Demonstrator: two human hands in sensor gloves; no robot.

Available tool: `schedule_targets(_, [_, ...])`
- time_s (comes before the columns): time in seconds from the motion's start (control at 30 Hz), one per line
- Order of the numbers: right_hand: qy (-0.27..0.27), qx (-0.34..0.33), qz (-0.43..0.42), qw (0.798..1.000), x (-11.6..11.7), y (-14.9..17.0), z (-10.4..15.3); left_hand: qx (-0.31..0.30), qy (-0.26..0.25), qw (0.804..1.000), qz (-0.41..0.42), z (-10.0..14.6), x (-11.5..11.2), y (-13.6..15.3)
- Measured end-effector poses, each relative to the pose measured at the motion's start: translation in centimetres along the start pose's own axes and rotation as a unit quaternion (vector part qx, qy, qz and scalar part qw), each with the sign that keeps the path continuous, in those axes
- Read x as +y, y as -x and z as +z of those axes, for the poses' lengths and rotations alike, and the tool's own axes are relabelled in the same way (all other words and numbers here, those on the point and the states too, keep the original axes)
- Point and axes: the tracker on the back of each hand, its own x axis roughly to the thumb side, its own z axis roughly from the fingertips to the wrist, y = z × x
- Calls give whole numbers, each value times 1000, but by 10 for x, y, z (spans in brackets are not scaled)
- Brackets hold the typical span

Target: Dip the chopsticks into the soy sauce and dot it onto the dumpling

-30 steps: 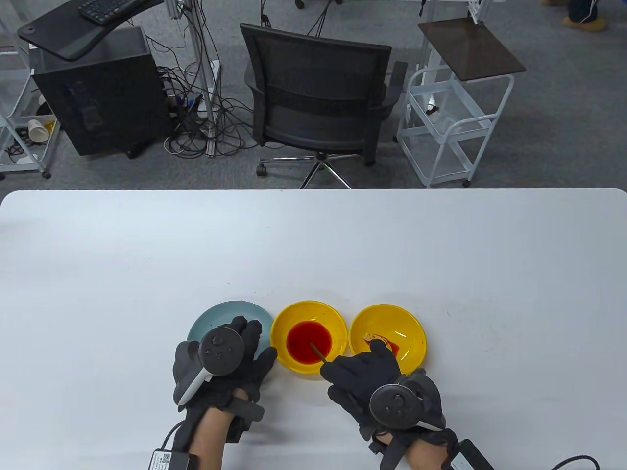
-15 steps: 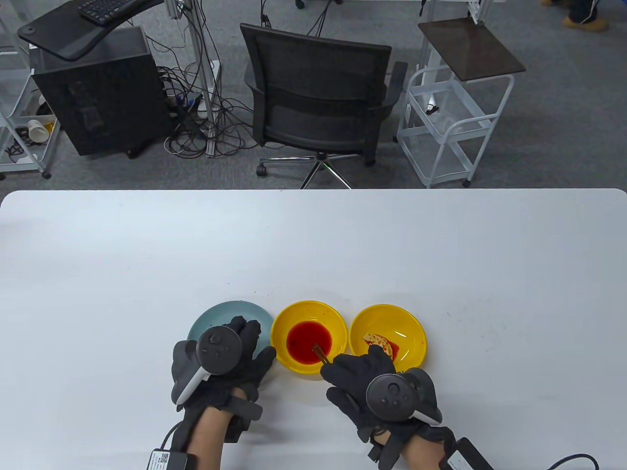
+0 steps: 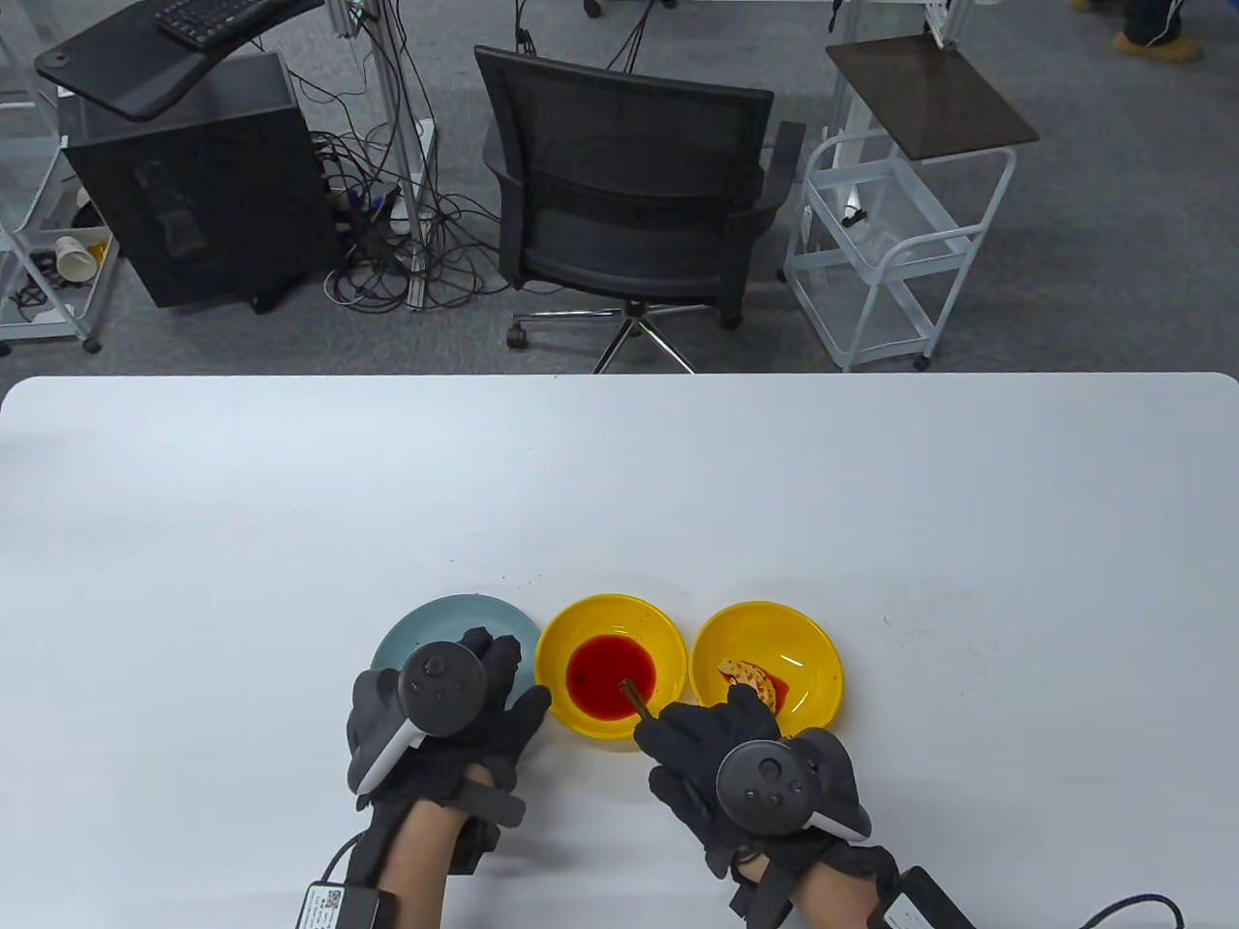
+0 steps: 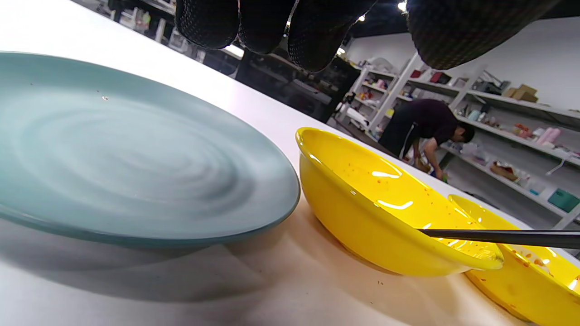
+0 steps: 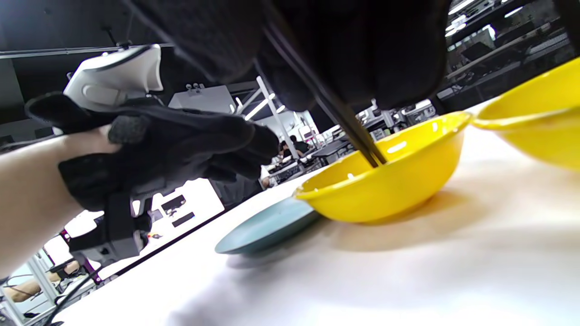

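Observation:
A yellow bowl with red sauce sits at the table's front middle. My right hand grips dark chopsticks whose tips reach into the sauce. In the right wrist view the chopsticks run down from my fingers into the bowl. A second yellow bowl to the right holds a dumpling with red marks. My left hand hovers over the blue-green plate, fingers spread and holding nothing. The left wrist view shows the plate, the sauce bowl and the chopsticks.
The three dishes stand in a row close together near the white table's front edge. An office chair, a white cart and a black cabinet stand on the floor beyond the far edge.
The chopstick tips drew back slightly toward the near side of the sauce. My right wrist shifted a little left. My left hand moved slightly right over the plate.

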Motion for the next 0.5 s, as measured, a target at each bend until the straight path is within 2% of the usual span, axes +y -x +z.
schedule_targets(0.33, [4,4,-6,1000,-3,2,0,2,-3,1000,-8,-1,-1,1])
schedule_targets(0.5, [31,-6,-18,999,-13,2,2,8,-3,1000,-5,-1,0,5])
